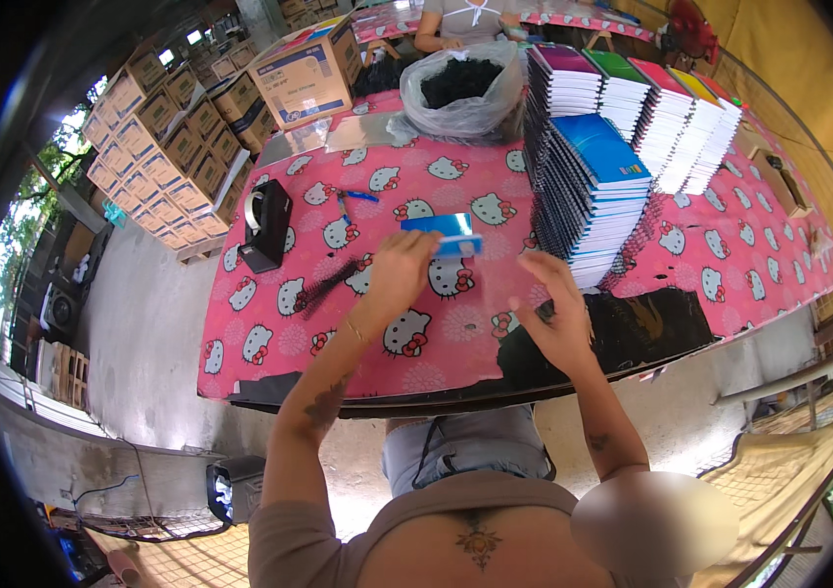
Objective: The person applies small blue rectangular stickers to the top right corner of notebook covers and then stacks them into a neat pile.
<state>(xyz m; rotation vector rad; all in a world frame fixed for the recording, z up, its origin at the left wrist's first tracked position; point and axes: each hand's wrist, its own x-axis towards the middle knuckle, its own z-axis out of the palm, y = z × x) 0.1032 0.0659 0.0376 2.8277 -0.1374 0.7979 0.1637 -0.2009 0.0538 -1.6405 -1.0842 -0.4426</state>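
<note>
My left hand (406,263) is closed on a glossy blue cover-like piece (441,225), held over the pink table cover. Part of that piece is smeared by motion, so I cannot tell if it is one sheet or several layers. To the right, my right hand (558,318) hovers above the table with thumb and fingers apart and nothing visible between them. Close beyond it stands a tall stack of blue spiral notebooks (600,152). Some thin black binding coils (328,286) lie beside my left forearm.
A black tape dispenser (265,225) and blue pens (361,196) lie at left. At the back sit a cardboard box (307,78) and a clear bag (426,122) of black coils. More notebooks (666,118) stand far right. A person (465,22) is across the table.
</note>
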